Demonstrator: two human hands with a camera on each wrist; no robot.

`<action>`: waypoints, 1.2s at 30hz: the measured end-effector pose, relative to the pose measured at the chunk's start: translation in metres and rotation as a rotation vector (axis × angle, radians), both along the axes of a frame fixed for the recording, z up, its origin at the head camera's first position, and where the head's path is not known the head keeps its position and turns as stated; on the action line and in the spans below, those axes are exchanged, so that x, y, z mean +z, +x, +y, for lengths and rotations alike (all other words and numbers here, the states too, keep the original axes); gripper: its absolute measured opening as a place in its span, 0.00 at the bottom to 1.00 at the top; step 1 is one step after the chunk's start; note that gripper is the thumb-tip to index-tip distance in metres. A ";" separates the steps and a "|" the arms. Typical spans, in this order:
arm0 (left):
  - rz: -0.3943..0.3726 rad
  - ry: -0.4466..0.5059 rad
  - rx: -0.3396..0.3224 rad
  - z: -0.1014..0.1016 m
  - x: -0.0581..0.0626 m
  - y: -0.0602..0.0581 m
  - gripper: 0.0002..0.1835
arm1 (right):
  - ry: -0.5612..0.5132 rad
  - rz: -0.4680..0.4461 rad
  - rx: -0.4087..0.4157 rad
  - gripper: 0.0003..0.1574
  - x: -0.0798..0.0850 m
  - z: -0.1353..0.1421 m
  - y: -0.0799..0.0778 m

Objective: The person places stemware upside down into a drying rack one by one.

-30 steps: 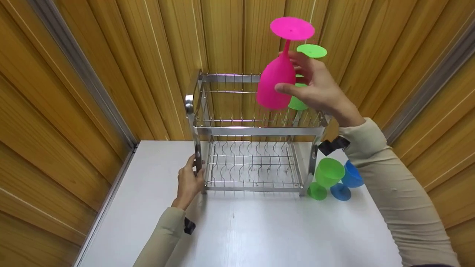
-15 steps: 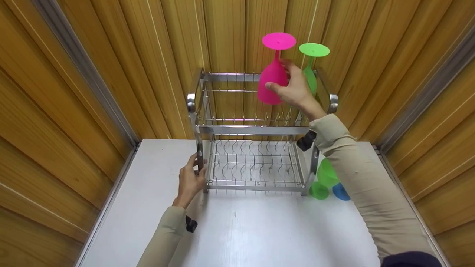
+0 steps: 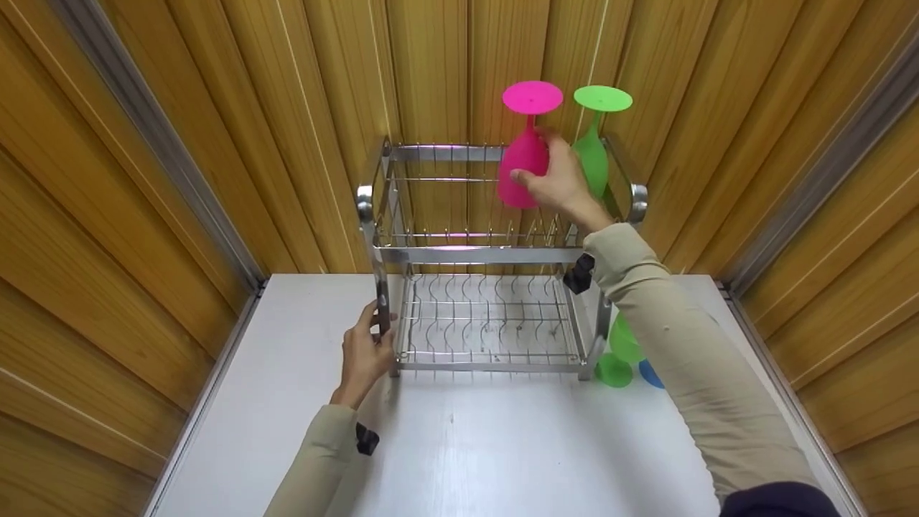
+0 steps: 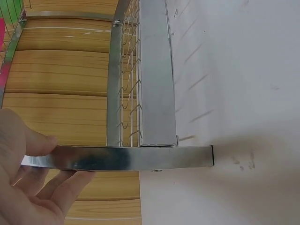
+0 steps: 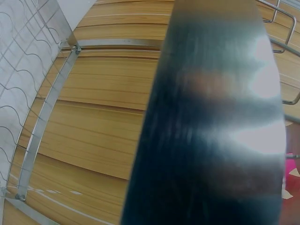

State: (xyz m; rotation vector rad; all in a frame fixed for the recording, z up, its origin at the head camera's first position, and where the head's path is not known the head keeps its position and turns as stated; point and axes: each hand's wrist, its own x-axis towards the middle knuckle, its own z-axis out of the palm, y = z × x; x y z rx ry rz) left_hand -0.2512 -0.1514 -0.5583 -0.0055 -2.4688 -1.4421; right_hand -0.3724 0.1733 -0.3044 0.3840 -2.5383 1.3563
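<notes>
A two-tier metal dish rack [image 3: 488, 255] stands against the back wall in the head view. My left hand [image 3: 364, 359] grips its left front leg; in the left wrist view, thumb and fingers [image 4: 70, 187] wrap the flat metal upright [image 4: 108, 158]. Upside down at the upper tier is a pink goblet [image 3: 520, 172], its bowl held between the thumb and fingers of my right hand [image 3: 563, 183]. Whether its rim touches the wires cannot be told. Just right of it, an inverted green goblet [image 3: 591, 161] sits on the same tier, partly behind my hand.
On the white table [image 3: 459, 445], right of the rack, stand another green goblet [image 3: 616, 370] and a blue goblet [image 3: 650, 375], both partly covered by my right sleeve. Wood-patterned walls [image 3: 143, 237] enclose the table. A blurred metal bar [image 5: 211, 122] fills much of the right wrist view.
My right hand has carried the pink goblet left and down to the upper tier, beside the inverted green goblet. The left hand keeps its grip on the rack leg.
</notes>
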 end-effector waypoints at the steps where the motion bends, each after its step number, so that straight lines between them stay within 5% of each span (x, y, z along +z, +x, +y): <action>1: 0.002 -0.001 -0.001 0.000 0.000 0.000 0.32 | 0.004 0.003 -0.001 0.46 0.000 -0.001 0.000; 25: 0.017 -0.009 -0.011 -0.002 0.001 -0.001 0.33 | 0.021 0.084 -0.025 0.40 0.010 0.008 0.011; 36: 0.019 -0.001 -0.012 0.000 0.001 0.001 0.33 | 0.008 0.063 0.061 0.43 0.016 0.042 0.056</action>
